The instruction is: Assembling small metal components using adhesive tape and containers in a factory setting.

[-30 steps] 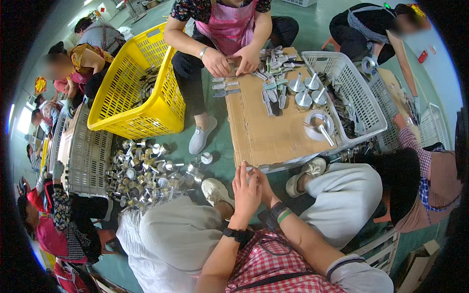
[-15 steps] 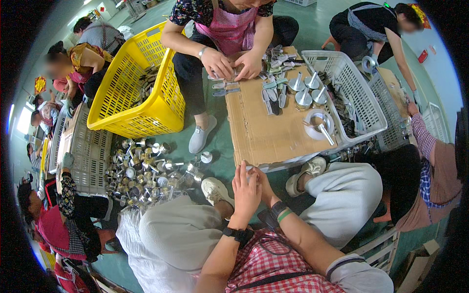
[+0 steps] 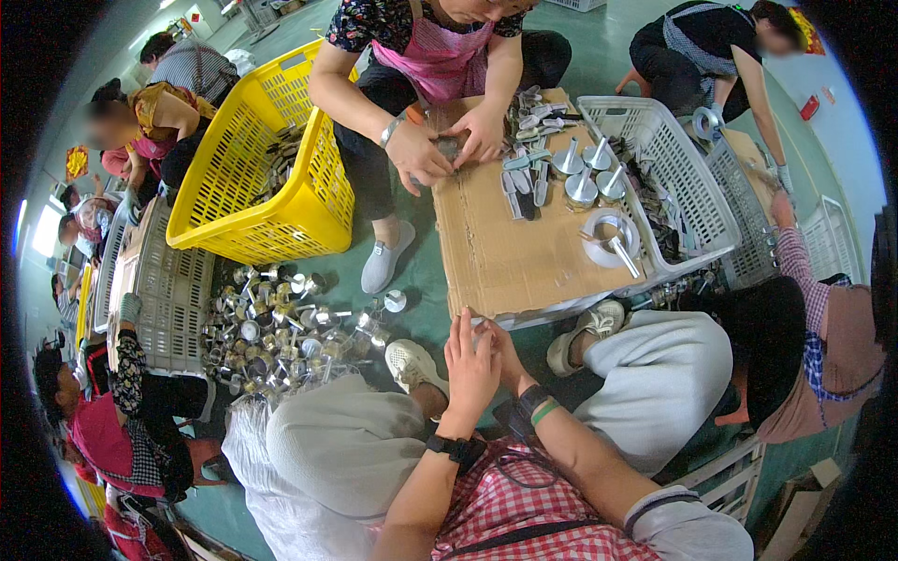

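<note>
My left hand (image 3: 470,366) and my right hand (image 3: 506,353) rest against each other at the near edge of the cardboard sheet (image 3: 510,257). The left hand's fingers stretch up toward that edge, with nothing seen in them. The right hand lies partly behind the left, so its fingers are mostly hidden. On the sheet stand several round metal pieces with stems (image 3: 581,189). Nearby lie a roll of clear tape (image 3: 596,251), a loose stemmed piece (image 3: 624,257) and several grey plastic handles (image 3: 524,192). Across from me a person's hands (image 3: 449,150) work on a small grey piece.
A white basket (image 3: 716,245) of dark parts adjoins the cardboard on the right. At the left stands a yellow basket (image 3: 201,229), with a heap of metal stemmed pieces (image 3: 271,327) on the floor below it. Other people sit at work on both sides.
The person opposite has pulled the grey handles at the sheet's left edge in under their hands. On the right, a co-worker's arm has shifted. My own hands stay still.
</note>
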The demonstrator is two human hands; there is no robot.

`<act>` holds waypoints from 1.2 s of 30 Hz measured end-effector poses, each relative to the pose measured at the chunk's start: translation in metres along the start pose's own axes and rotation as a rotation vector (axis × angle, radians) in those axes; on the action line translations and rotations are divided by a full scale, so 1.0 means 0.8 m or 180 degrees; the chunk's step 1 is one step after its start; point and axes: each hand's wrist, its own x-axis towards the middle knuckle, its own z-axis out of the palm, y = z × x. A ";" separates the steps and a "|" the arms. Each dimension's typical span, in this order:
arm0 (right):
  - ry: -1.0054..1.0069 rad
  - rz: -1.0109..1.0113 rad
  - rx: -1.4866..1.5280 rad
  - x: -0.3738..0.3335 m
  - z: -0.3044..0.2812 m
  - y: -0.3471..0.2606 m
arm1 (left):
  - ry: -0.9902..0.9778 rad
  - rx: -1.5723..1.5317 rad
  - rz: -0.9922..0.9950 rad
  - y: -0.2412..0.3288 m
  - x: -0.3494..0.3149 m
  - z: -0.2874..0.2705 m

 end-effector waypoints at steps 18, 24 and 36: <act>0.0166 0.0011 -0.0627 -0.038 -0.003 0.010 | 0.0127 0.0233 -0.0103 0.000 0.007 -0.016; 0.0248 -0.0622 -0.1474 -0.067 0.036 -0.020 | 0.0015 -0.0123 -0.0252 -0.025 0.021 -0.030; -0.0115 -0.0592 -0.1550 -0.088 0.055 -0.063 | -0.0184 -0.0366 -0.0330 -0.046 0.037 -0.039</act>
